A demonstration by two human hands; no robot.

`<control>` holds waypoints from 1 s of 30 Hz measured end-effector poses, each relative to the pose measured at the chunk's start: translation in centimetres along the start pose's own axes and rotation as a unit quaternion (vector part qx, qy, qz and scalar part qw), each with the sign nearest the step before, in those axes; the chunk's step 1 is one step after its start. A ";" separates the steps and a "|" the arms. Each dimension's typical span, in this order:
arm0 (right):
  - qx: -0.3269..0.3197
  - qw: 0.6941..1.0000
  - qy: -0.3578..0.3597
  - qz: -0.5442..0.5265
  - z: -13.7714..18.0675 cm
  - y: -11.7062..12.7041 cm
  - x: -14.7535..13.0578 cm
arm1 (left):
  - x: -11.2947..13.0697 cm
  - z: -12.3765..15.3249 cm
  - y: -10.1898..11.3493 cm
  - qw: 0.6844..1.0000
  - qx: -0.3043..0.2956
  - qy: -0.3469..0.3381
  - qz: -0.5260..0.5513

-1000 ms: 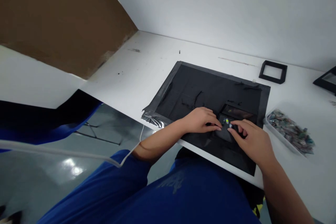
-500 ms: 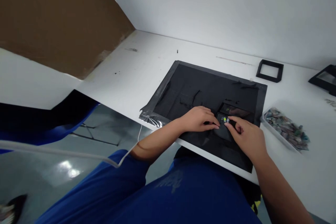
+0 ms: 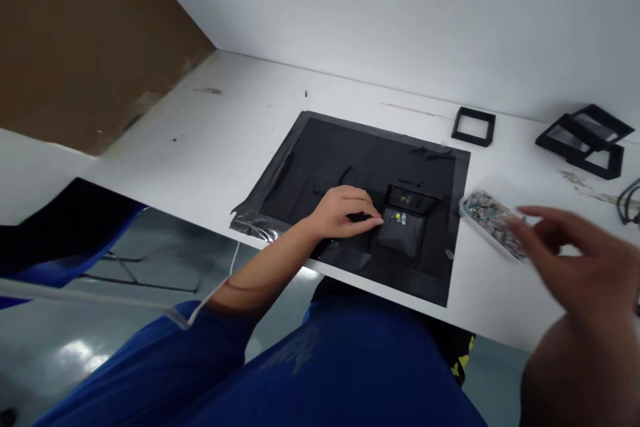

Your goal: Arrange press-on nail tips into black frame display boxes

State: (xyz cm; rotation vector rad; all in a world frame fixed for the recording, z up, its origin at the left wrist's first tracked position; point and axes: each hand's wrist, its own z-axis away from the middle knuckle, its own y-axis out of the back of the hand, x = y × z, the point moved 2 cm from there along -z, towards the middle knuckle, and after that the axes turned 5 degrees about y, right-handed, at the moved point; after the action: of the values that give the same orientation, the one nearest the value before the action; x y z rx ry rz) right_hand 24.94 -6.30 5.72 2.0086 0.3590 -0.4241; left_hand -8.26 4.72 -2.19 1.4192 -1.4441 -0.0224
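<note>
A small black display frame (image 3: 413, 227) lies open like a hinged case on the black mat, its upper half tilted up. A few small shiny pieces (image 3: 399, 217), one yellow-green, sit near the top of its lower panel, and the upper panel mirrors them. My left hand (image 3: 349, 211) rests at the frame's left edge, thumb and fingertips pinched together; what is between them, if anything, is hidden. Off to the right, my right hand (image 3: 583, 260) hangs over the table, blurred, with thumb and fingers apart. Its tips are close to a clear plastic box (image 3: 487, 238) of small, mixed-colour pieces.
Under the frame, the black mat (image 3: 340, 147) is taped to the white table (image 3: 250, 100). An empty black frame (image 3: 473, 127) stands behind the box, and more black frames (image 3: 585, 140) are stacked farther right. Dark cables (image 3: 629, 203) lie at the right edge.
My right hand has left the small pieces on the frame and swung right, its fingers spreading, to the plastic box. My left hand stays beside the frame. The view has turned right.
</note>
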 end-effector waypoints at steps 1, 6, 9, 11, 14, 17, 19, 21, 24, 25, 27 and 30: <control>-0.013 0.998 -0.045 0.041 -0.6 1.3 2.6 | -0.1 0.0 -0.1 1.000 0.003 0.003 -0.003; -0.263 0.927 -0.177 0.199 -2.7 2.4 12.8 | -0.3 -0.2 -0.6 0.999 -0.026 0.013 -0.012; -0.303 0.909 -0.157 0.239 -2.7 0.7 13.3 | -0.4 -0.4 -0.8 0.999 -0.035 0.023 -0.020; -0.300 0.908 -0.142 0.254 -2.4 -0.5 12.2 | -0.5 -0.5 -0.8 0.999 -0.034 0.031 -0.028; -0.301 0.908 -0.132 0.261 -2.0 -1.6 10.7 | -0.6 -0.5 -0.9 0.998 -0.037 0.041 -0.037; -0.304 0.904 -0.133 0.270 -2.1 -1.7 9.9 | -0.8 -0.3 -1.0 0.997 -0.045 0.048 -0.043; -0.312 0.898 -0.146 0.273 -2.3 -1.5 9.6 | -0.8 -0.3 -0.9 0.997 -0.050 0.050 -0.043; -0.321 0.894 -0.160 0.269 -2.6 -1.0 9.4 | -0.9 -0.2 -0.9 0.997 -0.052 0.048 -0.042; -0.317 0.895 -0.175 0.260 -2.7 0.3 9.3 | -0.9 -0.2 -0.8 0.997 -0.053 0.042 -0.039; -0.306 0.901 -0.178 0.249 -2.5 0.8 9.3 | -0.8 -0.2 -0.7 0.997 -0.053 0.040 -0.038; -0.262 0.928 -0.172 0.202 -2.0 1.7 9.1 | -0.8 -0.2 -0.7 0.997 -0.050 0.035 -0.038; -0.164 0.978 -0.102 0.082 -1.1 2.6 7.9 | -0.8 -0.2 -0.5 0.998 -0.042 0.031 -0.041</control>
State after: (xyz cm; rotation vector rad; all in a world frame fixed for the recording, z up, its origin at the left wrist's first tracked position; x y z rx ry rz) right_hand 33.25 -5.91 4.76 1.6415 0.1227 -0.4320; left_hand -7.99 5.21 -2.95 1.3971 -1.3188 -0.0894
